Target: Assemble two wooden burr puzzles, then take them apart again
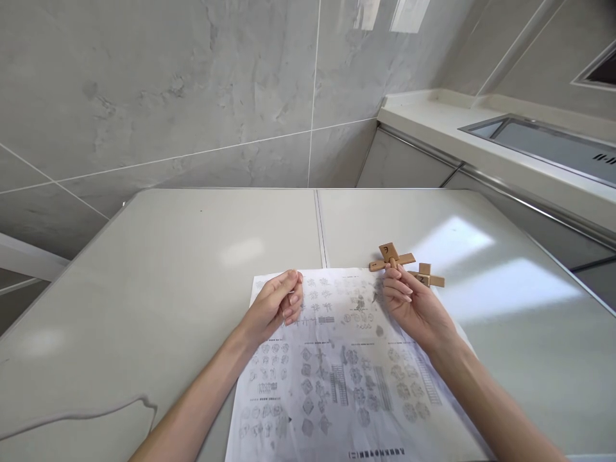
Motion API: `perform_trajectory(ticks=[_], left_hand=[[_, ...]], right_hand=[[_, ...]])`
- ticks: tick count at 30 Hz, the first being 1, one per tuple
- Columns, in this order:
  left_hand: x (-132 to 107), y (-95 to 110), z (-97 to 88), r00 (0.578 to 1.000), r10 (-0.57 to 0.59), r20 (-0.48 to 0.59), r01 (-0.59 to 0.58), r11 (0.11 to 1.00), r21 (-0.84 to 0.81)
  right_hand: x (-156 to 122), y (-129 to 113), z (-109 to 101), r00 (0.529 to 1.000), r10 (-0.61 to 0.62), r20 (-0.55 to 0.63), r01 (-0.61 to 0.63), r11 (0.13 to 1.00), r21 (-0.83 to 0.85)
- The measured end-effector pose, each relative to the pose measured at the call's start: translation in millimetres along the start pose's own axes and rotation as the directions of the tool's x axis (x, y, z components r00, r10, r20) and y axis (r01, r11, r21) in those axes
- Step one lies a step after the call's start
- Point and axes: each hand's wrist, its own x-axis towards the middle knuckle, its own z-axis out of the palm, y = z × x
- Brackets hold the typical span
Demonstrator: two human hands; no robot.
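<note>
My right hand rests palm up at the far right corner of a printed sheet of diagrams. Its fingertips pinch a wooden puzzle assembly, made of numbered notched bars crossed together. A second wooden puzzle piece lies on the table just right of that hand. My left hand hovers over the sheet's far left corner with its fingers curled in loosely; nothing shows inside them.
A pale table with a middle seam carries the sheet. A white cable lies at the near left. A grey tiled wall stands behind. At the right are a counter and a sink.
</note>
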Motion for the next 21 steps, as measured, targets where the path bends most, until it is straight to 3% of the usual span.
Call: perform_trajectory(ticks=[5, 9, 14, 17, 21], left_hand=[[-1, 1, 0.1, 1.0, -0.007, 0.0, 0.007, 1.0, 0.007], [-1, 2, 1.0, 1.0, -0.008, -0.002, 0.008, 1.0, 0.002], [0, 2, -0.6, 1.0, -0.013, -0.002, 0.013, 1.0, -0.011], [1, 3, -4.0, 1.0, -0.001, -0.016, 0.0, 0.997, -0.082], [1, 6, -8.5, 0.997, 0.03, -0.074, -0.047, 0.968, -0.248]], right_hand=[[2, -2, -3, 0.999, 0.012, 0.044, -0.012, 1.0, -0.008], [2, -4, 2, 1.0, 0.018, 0.01, -0.019, 0.998, 0.052], [-3, 6, 1, 0.999, 0.027, 0.024, -0.029, 0.998, 0.056], [-6, 20, -7, 0.992, 0.089, 0.086, -0.086, 0.995, -0.048], [-5, 35, -11, 0.98, 0.158, 0.122, -0.103, 0.924, -0.368]])
